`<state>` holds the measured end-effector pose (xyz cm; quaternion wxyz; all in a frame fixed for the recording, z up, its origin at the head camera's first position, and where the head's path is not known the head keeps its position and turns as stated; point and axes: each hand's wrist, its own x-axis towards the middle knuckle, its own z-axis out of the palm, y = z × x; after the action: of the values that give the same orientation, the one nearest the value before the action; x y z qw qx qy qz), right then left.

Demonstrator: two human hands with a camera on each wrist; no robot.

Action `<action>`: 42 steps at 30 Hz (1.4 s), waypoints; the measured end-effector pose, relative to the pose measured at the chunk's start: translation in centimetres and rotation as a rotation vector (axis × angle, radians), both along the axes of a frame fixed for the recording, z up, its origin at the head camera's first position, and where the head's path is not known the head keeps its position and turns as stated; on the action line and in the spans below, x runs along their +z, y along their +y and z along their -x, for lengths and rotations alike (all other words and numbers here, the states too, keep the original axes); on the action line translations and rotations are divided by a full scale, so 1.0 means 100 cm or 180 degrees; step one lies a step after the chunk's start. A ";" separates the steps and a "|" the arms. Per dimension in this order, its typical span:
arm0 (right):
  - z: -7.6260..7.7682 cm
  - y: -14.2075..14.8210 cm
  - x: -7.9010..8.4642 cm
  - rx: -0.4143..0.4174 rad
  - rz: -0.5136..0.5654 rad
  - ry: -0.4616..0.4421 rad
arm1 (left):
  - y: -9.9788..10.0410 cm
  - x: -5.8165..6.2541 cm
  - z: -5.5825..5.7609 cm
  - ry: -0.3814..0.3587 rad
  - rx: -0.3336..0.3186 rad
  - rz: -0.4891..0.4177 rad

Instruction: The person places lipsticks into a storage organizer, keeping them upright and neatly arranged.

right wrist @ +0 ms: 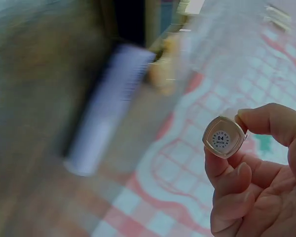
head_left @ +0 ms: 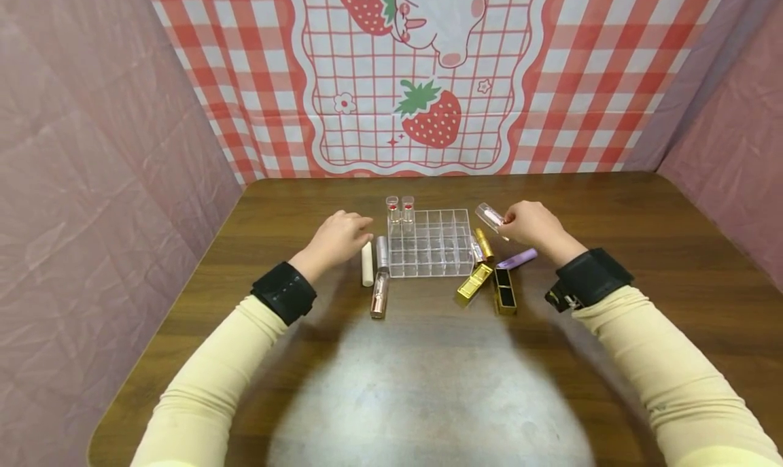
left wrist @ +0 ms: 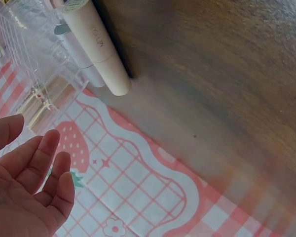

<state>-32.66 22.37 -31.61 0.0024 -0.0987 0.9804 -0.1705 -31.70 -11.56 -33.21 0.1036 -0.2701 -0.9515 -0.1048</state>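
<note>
Between thumb and fingers, my right hand (head_left: 533, 226) pinches a clear-capped lipstick (head_left: 489, 214) tilted above the table, right of the acrylic organizer (head_left: 428, 275). In the right wrist view, the lipstick's base (right wrist: 224, 137) faces the camera with a round label reading 04. My left hand (head_left: 336, 241), empty with loosely bent fingers, hovers beside the organizer's left end, close to a cream tube (head_left: 367, 266) and a silver tube (head_left: 382, 253). Two clear-capped lipsticks (head_left: 393, 213) stand upright in the organizer's back left compartments.
A rose-gold lipstick (head_left: 379, 296) lies before the organizer's left corner. Right of it lie a slim gold tube (head_left: 483, 244), a gold case (head_left: 474, 282), a black-and-gold case (head_left: 504, 291) and a purple tube (head_left: 518, 258). A strawberry-print cloth (head_left: 428, 120) hangs behind the wooden table (head_left: 624, 222).
</note>
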 end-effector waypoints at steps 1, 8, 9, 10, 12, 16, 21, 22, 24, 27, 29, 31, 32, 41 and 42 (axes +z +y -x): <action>-0.002 -0.002 0.005 0.0059 0.0016 0.0039 | 0.000 0.001 0.000 -0.0037 0.0007 -0.0001; -0.016 -0.026 0.028 0.0518 0.0052 0.0230 | 0.008 0.010 -0.004 -0.0163 -0.0039 -0.0057; -0.019 -0.030 0.029 0.0582 0.0052 0.0270 | 0.010 0.011 -0.005 -0.0166 -0.0060 -0.0062; -0.021 -0.034 0.031 0.0647 0.0053 0.0310 | 0.012 0.013 -0.006 -0.0177 -0.0081 -0.0071; -0.027 -0.041 0.033 0.0781 0.0065 0.0384 | 0.016 0.017 -0.009 -0.0206 -0.0123 -0.0089; -0.036 -0.056 0.036 0.1025 0.0087 0.0449 | 0.021 0.023 -0.014 -0.0282 -0.0186 -0.0089; -0.045 -0.072 0.038 0.1238 0.0010 0.0491 | 0.026 0.030 -0.021 -0.0436 -0.0220 -0.0088; -0.047 -0.075 0.038 0.1286 -0.0012 0.0522 | 0.027 0.031 -0.023 -0.0449 -0.0238 -0.0088; -0.051 -0.079 0.038 0.1379 -0.0059 0.0573 | 0.029 0.034 -0.026 -0.0429 -0.0310 -0.0072; -0.056 -0.085 0.038 0.1498 -0.0092 0.0633 | 0.033 0.037 -0.031 -0.0415 -0.0419 -0.0071; -0.059 -0.087 0.037 0.1543 -0.0109 0.0642 | 0.036 0.038 -0.033 -0.0386 -0.0497 -0.0069; -0.060 -0.090 0.037 0.1577 -0.0102 0.0629 | 0.038 0.038 -0.034 -0.0348 -0.0575 -0.0072; -0.061 -0.090 0.036 0.1580 -0.0098 0.0623 | 0.039 0.038 -0.035 -0.0321 -0.0616 -0.0069; -0.064 -0.094 0.033 0.1576 -0.0134 0.0657 | 0.041 0.033 -0.035 -0.0304 -0.0780 -0.0148; -0.064 -0.095 0.032 0.1576 -0.0141 0.0656 | 0.041 0.033 -0.035 -0.0317 -0.0783 -0.0154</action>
<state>-26.22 12.92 -28.41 -0.0536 -0.3523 0.9249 -0.1324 -28.19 -7.45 -29.94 0.0491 -0.3766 -0.9123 -0.1528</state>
